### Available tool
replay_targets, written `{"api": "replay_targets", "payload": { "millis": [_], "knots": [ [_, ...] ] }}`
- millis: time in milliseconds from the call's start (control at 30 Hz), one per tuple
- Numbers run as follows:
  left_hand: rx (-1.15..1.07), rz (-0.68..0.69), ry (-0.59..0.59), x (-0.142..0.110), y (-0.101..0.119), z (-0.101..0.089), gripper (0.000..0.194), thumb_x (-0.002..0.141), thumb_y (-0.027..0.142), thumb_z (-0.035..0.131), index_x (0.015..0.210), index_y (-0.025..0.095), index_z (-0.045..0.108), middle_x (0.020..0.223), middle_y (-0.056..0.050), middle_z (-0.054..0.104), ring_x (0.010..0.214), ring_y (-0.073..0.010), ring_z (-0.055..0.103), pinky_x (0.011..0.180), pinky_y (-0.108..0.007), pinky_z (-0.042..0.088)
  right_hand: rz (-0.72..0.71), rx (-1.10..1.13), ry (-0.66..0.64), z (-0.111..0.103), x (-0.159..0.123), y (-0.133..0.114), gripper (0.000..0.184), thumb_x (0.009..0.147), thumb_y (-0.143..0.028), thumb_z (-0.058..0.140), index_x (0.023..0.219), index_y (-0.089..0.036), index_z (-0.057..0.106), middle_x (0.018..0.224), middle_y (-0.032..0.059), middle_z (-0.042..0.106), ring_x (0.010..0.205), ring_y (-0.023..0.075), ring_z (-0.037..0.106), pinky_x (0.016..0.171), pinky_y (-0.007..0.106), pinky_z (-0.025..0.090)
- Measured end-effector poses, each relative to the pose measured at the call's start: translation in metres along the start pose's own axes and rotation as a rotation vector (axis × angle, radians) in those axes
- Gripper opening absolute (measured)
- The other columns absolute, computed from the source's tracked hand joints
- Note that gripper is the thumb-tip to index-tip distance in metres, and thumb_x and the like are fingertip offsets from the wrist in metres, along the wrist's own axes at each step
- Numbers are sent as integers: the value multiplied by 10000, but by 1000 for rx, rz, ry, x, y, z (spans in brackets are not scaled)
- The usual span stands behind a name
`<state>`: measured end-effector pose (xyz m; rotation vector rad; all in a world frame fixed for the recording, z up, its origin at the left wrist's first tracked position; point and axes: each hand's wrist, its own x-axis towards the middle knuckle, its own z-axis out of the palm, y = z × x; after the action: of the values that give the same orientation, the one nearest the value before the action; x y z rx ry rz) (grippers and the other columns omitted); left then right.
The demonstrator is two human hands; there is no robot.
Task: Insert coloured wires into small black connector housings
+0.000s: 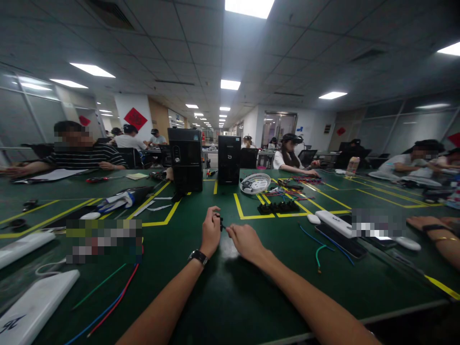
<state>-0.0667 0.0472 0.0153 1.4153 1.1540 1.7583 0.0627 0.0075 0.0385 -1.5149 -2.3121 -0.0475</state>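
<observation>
The left hand (211, 232) grips a small black piece (222, 223) — fingers clamped on it — while the right hand's fingers (232, 232) pinch together just beside it.

On our worktop (223, 306) we see a black computer tower (186, 160) and, to its right, a second black tower (229, 160), both upright. A round white basket (256, 183) sits just beside the second. Farther right stands a bottle (352, 166); at far left sits a person in a striped top (82, 157).
</observation>
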Motion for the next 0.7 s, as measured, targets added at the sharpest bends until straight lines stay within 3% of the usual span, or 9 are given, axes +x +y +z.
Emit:
{"api": "replay_targets", "payload": {
  "millis": [67,100,233,300,367,533,600,700],
  "knots": [
    [42,99,-29,1,-1,1,217,819,236,413,984,206,551,785,-6,565,691,-133,531,648,-244,418,-5,28,34,-4,1,5,389,991,-355,291,875,-193,626,822,50,702,783,164,658,684,224,380],
    [-1,67,-25,1,-1,4,224,821,237,405,999,207,537,789,-8,572,691,-133,536,642,-242,420,-9,36,47,-4,1,6,389,993,-348,289,872,-194,626,825,48,703,787,161,657,690,222,379],
    [-341,-271,51,0,-7,15,288,798,237,385,1081,213,436,717,6,568,592,-127,548,551,-233,425,-21,23,42,12,-1,-4,353,992,-321,291,971,-193,620,885,64,710,761,166,658,662,227,381],
    [-426,-356,86,1,-11,14,300,793,232,367,1090,211,409,684,13,558,557,-125,546,534,-234,428,-20,2,31,21,-1,-10,351,989,-322,294,1005,-185,617,890,80,711,756,179,660,656,236,384],
    [-358,-323,83,4,-14,8,287,797,229,367,1078,210,421,681,13,564,553,-124,545,531,-232,424,-13,8,19,24,0,-12,350,986,-321,301,992,-181,621,860,80,711,748,183,662,650,239,384],
    [-33,32,-32,7,-13,-1,233,810,230,424,1028,208,503,735,6,597,615,-119,541,592,-229,421,-13,126,53,7,7,1,358,980,-315,334,827,-191,633,791,46,701,769,163,656,677,224,374],
    [-82,12,-18,7,-11,6,229,810,227,419,1025,210,498,743,2,598,619,-120,544,587,-228,422,-13,160,99,3,5,5,370,982,-306,326,801,-191,627,773,40,692,765,153,649,679,218,367],
    [-334,-196,54,11,-8,13,252,790,231,415,1039,220,451,693,15,573,557,-121,540,534,-232,423,-7,199,104,12,-3,3,368,986,-279,306,823,-189,624,760,33,685,697,133,631,632,213,352]
  ]
}}
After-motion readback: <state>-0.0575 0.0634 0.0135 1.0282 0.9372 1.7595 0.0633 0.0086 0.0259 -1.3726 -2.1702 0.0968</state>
